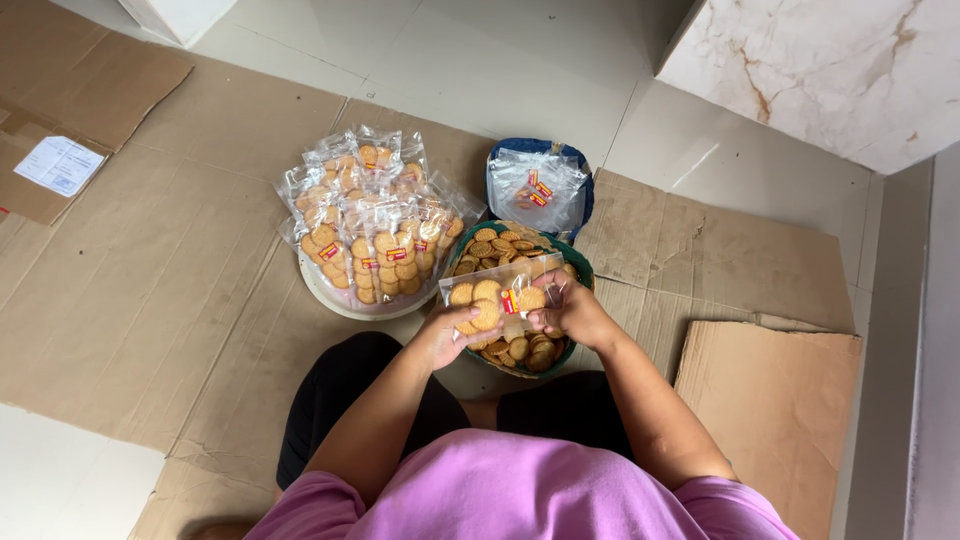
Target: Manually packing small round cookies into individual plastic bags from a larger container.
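A person in a pink top sits on flattened cardboard (150, 270) spread over a pale tiled floor, knees apart, with a green bowl (580, 268) of round biscuits (495, 247) just in front of the knees. Both hands work right above that bowl. The left hand (447, 335) is closed on the lower left corner of a clear bag (497, 297), thumb on top, fingers beneath. The right hand (570, 310) is closed on the bag's right end, fingers curled over its edge. The bag is held flat and level over the near half of the bowl; it shows several biscuits in a row and a small red and yellow label near its middle. Loose biscuits fill the bowl below it, some visible beyond the bag and some under the hands. Touching the bowl's left side stands a white tray (335, 302) heaped with filled bags (375, 215), each with the same small label. Just beyond the bowl, on its far side, a blue basket (585, 195) holds a stack of empty clear bags (535, 188). Right of the bowl lie more cardboard sheets, one lighter brown piece (770, 410) nearest the person's right arm. Far left of the bowl, a folded box flap carries a white paper sheet (60, 165). Beyond and right of the bowl rises a white marbled block (830, 70)
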